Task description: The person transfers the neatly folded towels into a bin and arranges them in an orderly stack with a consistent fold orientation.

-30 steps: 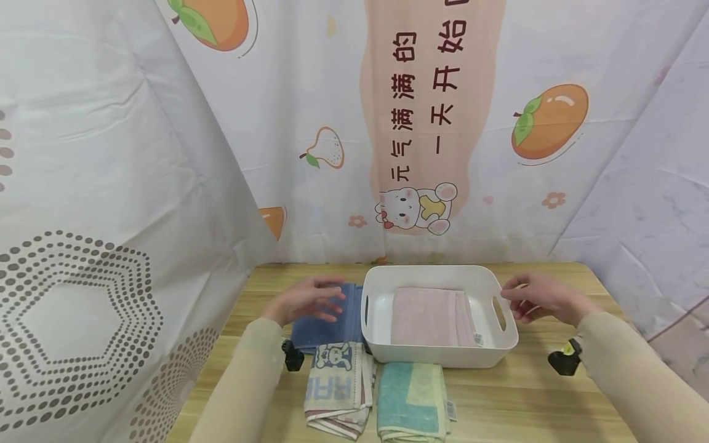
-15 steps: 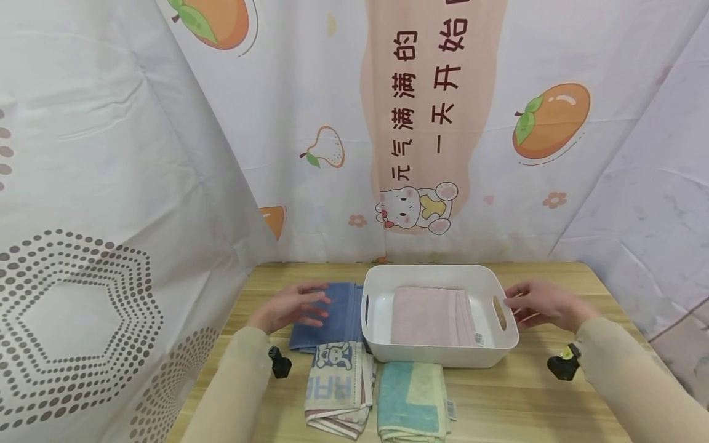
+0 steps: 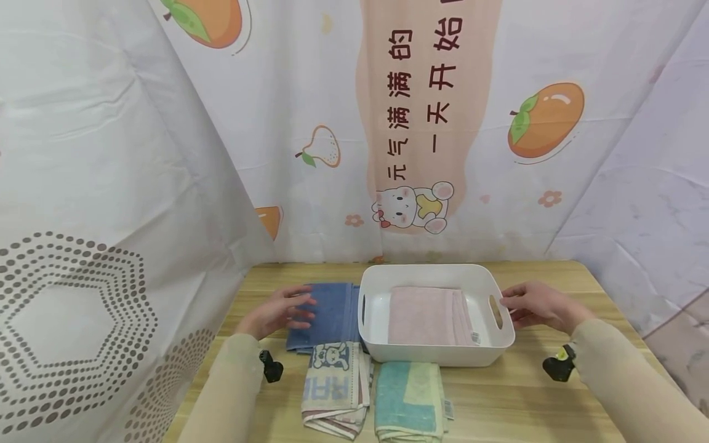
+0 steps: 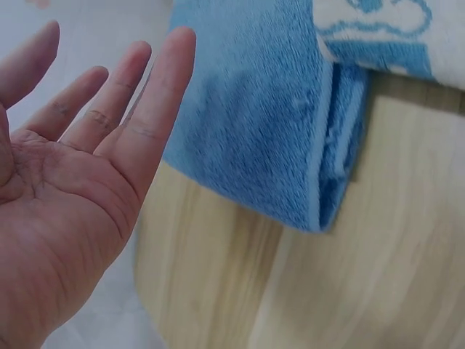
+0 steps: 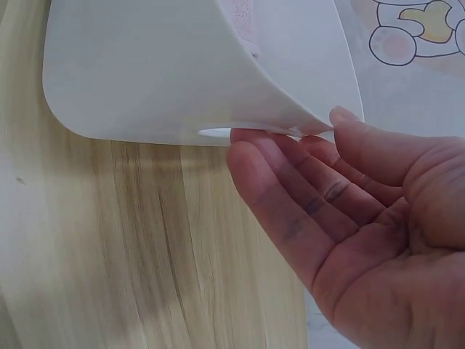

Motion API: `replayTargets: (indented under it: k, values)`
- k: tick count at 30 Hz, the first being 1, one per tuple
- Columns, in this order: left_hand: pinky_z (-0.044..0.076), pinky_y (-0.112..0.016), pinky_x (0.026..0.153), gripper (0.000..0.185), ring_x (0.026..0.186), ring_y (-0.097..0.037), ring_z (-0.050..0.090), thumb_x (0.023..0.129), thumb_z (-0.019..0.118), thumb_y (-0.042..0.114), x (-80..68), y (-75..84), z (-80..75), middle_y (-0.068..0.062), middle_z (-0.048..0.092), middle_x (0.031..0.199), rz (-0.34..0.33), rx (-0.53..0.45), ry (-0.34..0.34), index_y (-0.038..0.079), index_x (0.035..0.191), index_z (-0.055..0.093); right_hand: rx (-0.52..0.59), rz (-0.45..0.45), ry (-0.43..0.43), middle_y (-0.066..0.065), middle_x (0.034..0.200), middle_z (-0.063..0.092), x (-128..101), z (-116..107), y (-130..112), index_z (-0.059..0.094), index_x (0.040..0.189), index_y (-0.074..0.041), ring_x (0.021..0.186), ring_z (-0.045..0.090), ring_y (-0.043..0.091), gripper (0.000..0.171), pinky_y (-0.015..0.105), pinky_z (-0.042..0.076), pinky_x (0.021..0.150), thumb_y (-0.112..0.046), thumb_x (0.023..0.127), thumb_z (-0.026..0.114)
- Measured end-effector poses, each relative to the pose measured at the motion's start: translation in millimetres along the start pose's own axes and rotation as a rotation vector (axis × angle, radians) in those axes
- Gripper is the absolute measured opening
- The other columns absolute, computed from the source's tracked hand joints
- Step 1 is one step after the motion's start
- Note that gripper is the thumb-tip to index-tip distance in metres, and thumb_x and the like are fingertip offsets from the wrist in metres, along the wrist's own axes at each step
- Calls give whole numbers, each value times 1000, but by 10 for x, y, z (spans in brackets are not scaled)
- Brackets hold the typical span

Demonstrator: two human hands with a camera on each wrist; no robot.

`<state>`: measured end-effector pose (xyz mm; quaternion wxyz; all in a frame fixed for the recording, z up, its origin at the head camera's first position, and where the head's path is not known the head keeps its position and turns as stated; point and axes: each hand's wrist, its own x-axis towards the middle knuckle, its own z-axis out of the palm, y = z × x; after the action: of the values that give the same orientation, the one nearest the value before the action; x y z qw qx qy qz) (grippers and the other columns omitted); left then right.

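Note:
In the head view, a white plastic basket (image 3: 437,355) with oval handle holes holds a folded pink towel (image 3: 423,315). My right hand (image 3: 540,304) is at the basket's right end. In the right wrist view its fingers (image 5: 290,182) touch the outer wall by the handle hole, and the thumb lies at the rim; none is curled through the hole. My left hand (image 3: 279,312) hovers with spread fingers by the left edge of a folded blue towel (image 3: 327,314), holding nothing. The left wrist view shows its open palm beside that blue towel (image 4: 247,123).
In front lie a folded cream towel (image 3: 332,387) with a rabbit pattern and a folded teal-and-yellow towel (image 3: 407,397) with a tag. The cream one overlaps the blue towel's near edge. Everything rests on a wooden table (image 3: 498,406), with printed curtains (image 3: 310,80) behind and beside it.
My left hand has drawn leftward, away from the middle of the blue towel. My right hand stays at the basket's right end. Basket and towels have not moved on the table.

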<state>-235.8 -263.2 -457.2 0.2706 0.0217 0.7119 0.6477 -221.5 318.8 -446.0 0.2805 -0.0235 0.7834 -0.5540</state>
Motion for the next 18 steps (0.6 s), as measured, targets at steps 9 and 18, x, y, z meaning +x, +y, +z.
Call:
replayTargets:
  k: [9,18]
  values:
    - [53,-51,100,61,125,-42,58,110,49,22,-67,-156,-159,-31,41,152,-34,-20,97,2,161,22,9,4,-2,9,98,72,-7,13,-10,37,139,25,81,69,17,50,35,61,77,-10,106,52]
    - [49,-54,105,59,123,-40,60,110,47,22,-112,-255,-262,-30,41,152,-45,-19,125,3,161,24,28,19,-1,10,98,73,-2,25,-3,37,141,23,81,71,18,53,35,62,76,-12,105,55]
